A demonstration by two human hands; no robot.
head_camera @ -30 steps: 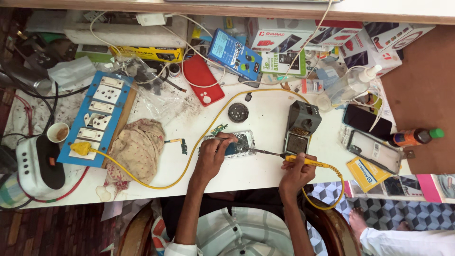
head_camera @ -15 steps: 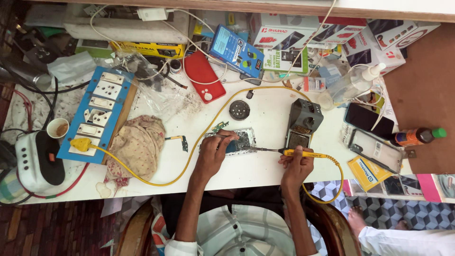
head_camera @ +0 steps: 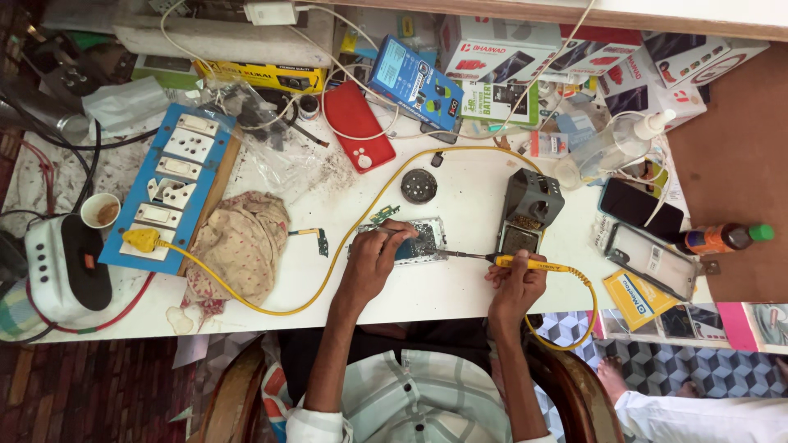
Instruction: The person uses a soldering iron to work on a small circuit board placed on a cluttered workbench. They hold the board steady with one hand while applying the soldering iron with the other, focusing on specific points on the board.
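Left hand (head_camera: 379,256) at frame centre, fingers pinched together on a thin tool, hard to tell what kind, pressing on the opened phone (head_camera: 414,242) that lies flat on the white desk (head_camera: 460,283). Right hand (head_camera: 515,279) just right of it, fist closed around the yellow-handled soldering iron (head_camera: 525,263), tip pointing left and meeting the phone's right edge. Yellow cable (head_camera: 345,238) runs from the iron's handle in a loop off the desk's lower edge, then arcs over the upper centre and down left to a yellow plug in the blue switchboard (head_camera: 176,189) at left. Grey soldering iron stand (head_camera: 529,205) just above right hand, touching nothing held. Small round black part (head_camera: 419,185) above the phone. Crumpled beige cloth (head_camera: 242,246) left of centre, beside the switchboard. Red phone back cover (head_camera: 357,127) upper centre. Dark smartphone (head_camera: 640,209) and an orange bottle with green cap (head_camera: 722,238) at right. Paper cup (head_camera: 100,211) far left. Another person's foot (head_camera: 611,377) lower right, off the desk.
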